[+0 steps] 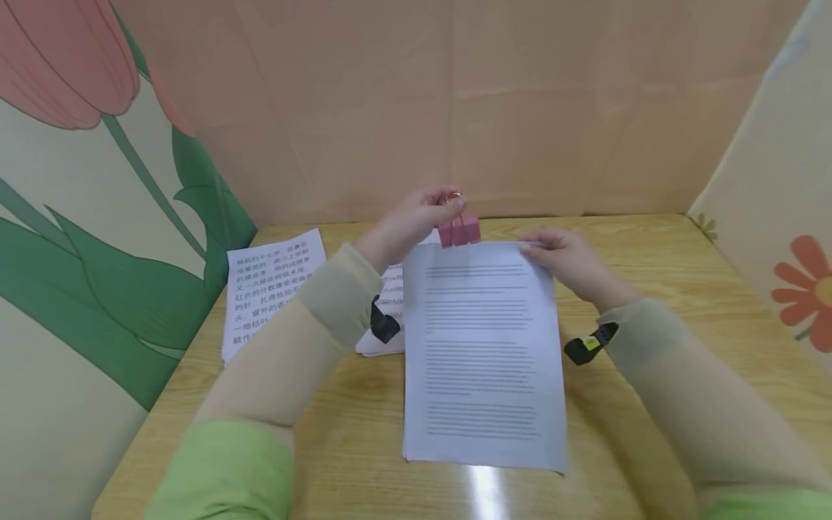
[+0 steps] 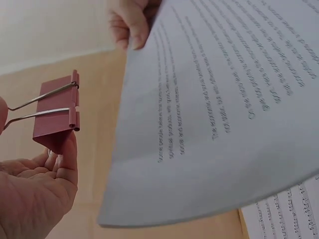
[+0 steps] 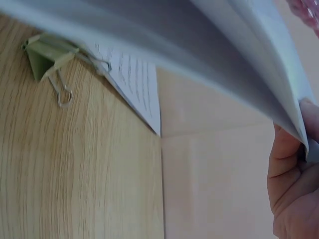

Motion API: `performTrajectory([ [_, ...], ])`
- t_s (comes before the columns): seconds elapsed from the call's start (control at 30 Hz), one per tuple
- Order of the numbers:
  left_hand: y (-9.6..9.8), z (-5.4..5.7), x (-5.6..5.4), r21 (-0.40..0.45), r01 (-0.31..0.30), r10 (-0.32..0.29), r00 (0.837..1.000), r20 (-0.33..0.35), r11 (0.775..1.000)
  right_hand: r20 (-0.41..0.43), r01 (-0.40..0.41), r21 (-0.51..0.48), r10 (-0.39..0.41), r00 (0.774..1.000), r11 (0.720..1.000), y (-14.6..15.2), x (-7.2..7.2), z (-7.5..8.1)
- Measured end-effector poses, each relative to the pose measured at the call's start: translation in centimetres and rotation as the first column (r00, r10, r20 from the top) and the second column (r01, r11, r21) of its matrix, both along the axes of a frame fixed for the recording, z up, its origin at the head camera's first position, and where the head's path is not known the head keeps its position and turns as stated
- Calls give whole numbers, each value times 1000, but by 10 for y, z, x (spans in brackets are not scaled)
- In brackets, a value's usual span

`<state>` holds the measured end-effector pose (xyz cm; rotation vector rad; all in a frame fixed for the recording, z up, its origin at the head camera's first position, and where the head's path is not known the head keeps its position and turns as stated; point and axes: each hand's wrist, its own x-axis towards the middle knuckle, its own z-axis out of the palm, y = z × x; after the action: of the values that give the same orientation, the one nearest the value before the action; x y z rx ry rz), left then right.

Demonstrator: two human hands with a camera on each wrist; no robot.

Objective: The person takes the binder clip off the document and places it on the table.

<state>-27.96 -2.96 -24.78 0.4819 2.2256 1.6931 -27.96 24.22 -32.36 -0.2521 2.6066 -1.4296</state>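
Note:
My left hand [image 1: 416, 220] pinches a pink binder clip [image 1: 458, 232] by its wire handles, thumb on one side and fingers on the other. In the left wrist view the clip [image 2: 56, 112] stands apart from the paper's edge, its mouth towards the sheets. A stack of printed sheets [image 1: 481, 354] is held up by my right hand [image 1: 572, 263], which pinches its upper right corner between thumb and fingers. Seen from the right wrist, the sheets [image 3: 199, 59] part slightly below that grip [image 3: 299, 174].
Large-print pages [image 1: 273, 289] lie at the table's left. More printed sheets [image 1: 383, 339] are partly hidden behind the raised stack. A green binder clip [image 3: 47, 55] is on the wooden table [image 3: 84, 174] beside printed paper [image 3: 132, 79]. An orange-pink backdrop [image 1: 520, 108] rises behind the table.

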Motion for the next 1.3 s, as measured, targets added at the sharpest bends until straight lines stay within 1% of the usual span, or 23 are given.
performTrajectory([
  [0.1,-3,-3,4,8,9,-9,1000,3,1000,-14,-2,18,2,1000,1000,10,0,0],
  [0.23,-6,-8,7,43,27,-27,1000,-6,999,-31,4,42,-2,1000,999,23,2,1],
  [0.37,-7,-12,10,64,32,-32,999,-11,997,-39,20,40,-19,999,999,37,4,2],
  [0.53,-10,-18,15,108,18,-18,1000,3,994,-36,42,30,-40,999,999,55,5,3],
  [0.7,-13,-27,17,161,-25,20,999,32,987,-35,76,30,-75,997,997,72,3,3],
  [0.83,-15,-34,19,142,-47,39,998,56,989,-33,93,24,-92,995,995,84,2,6],
  [0.93,-13,-42,21,129,-46,36,996,82,991,-24,91,56,-90,996,994,94,2,8],
  [1.03,-9,-52,23,118,-28,16,995,99,993,-7,89,108,-89,996,990,105,2,10],
  [1.1,-5,-58,24,103,-7,-3,995,99,995,0,86,132,-87,996,987,112,2,11],
  [1.2,0,-65,25,80,21,-30,994,107,997,-6,89,129,-89,996,988,121,1,11],
  [1.3,4,-70,26,67,34,-42,992,119,997,-18,100,136,-98,995,986,129,-1,12],
])
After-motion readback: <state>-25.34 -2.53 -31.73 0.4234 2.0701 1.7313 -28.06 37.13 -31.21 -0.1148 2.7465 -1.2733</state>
